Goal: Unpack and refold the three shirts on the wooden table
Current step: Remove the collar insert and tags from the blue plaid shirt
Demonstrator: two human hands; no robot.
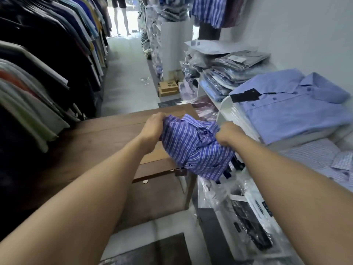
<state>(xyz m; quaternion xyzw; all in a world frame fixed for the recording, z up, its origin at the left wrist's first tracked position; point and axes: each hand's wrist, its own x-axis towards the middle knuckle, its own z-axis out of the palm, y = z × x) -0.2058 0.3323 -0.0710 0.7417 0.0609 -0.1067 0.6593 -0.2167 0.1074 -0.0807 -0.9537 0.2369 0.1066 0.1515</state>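
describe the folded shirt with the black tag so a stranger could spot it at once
Follow the white shelf along the right-hand wall. On top of it lies a plain light blue folded shirt. Unlike the bagged shirts behind it, it is unwrapped and carries a black tag on a cord.

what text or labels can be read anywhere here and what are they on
No text is legible in this view.
Black hang tag on the light blue shirt: blank or too blurred to read.
White label on the bagged shirts: too small to read.
On the striped shirt: no lettering shows.
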